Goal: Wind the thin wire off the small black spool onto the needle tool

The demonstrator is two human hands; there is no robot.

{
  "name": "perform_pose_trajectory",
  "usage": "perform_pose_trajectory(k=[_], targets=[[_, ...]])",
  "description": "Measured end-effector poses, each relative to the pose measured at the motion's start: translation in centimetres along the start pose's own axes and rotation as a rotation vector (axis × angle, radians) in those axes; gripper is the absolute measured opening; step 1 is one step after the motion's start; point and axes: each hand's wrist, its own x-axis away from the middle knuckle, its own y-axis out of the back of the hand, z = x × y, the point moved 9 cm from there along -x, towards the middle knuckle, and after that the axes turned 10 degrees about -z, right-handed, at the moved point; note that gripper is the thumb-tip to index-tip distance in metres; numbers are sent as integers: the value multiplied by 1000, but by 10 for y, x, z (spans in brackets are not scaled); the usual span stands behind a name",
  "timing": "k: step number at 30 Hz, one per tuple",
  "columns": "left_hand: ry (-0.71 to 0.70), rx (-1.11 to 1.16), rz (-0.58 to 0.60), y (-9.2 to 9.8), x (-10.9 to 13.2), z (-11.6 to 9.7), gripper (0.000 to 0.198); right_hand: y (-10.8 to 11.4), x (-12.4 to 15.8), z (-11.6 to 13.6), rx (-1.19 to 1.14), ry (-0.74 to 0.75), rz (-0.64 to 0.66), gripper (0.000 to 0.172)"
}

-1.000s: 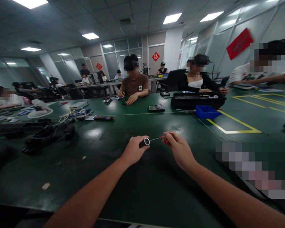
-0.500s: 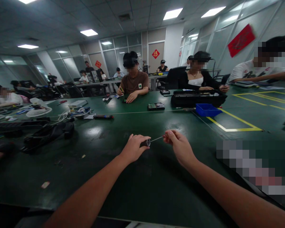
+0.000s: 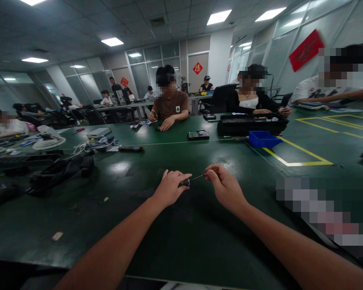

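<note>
My left hand point(image 3: 169, 188) is closed round a short black cylinder point(image 3: 184, 183), whose round end faces right; it looks like a flashlight, though most of it is hidden in my fingers. A thin screwdriver point(image 3: 198, 176) with a red collar is pinched in my right hand point(image 3: 222, 183). Its metal shaft points left, and its tip meets the end of the cylinder; whether it reaches inside cannot be made out. Both hands are just above the green table point(image 3: 181, 245).
Ahead lie a hard drive point(image 3: 198, 135), a pen-like black tool point(image 3: 131, 148), a blue bin point(image 3: 264, 139) and a long black tray point(image 3: 251, 125). A black bag-like object point(image 3: 62, 173) and a white fan point(image 3: 49, 139) are at left. A person point(image 3: 171, 102) works opposite.
My right hand has moved slightly left, bringing the screwdriver further towards the cylinder. The cylinder's end has turned a little; my left hand keeps its hold.
</note>
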Motion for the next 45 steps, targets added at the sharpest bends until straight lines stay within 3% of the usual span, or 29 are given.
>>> perform_pose_trajectory(k=[11, 17, 21, 27, 31, 36, 40, 45], targets=[[46, 45, 12, -1, -3, 3, 41, 7, -4, -5, 73, -39, -66, 24], [170, 316, -126, 16, -4, 12, 35, 13, -4, -6, 55, -64, -104, 26], [291, 542, -179, 19, -7, 24, 32, 15, -5, -8, 35, -69, -117, 28], [497, 806, -136, 8, -8, 34, 30, 23, -6, -8, -14, -53, -190, 28], [440, 672, -34, 9, -17, 19, 32, 30, -6, -5, -50, -60, -241, 28], [235, 341, 45, 3, -34, -4, 19, 38, -6, 0, -92, -48, -304, 25], [83, 68, 117, -20, -46, -14, 28, 38, -6, -1, -118, -48, -304, 26], [48, -115, 199, -47, -54, -8, 34, 38, -5, -1, -118, -43, -298, 26]])
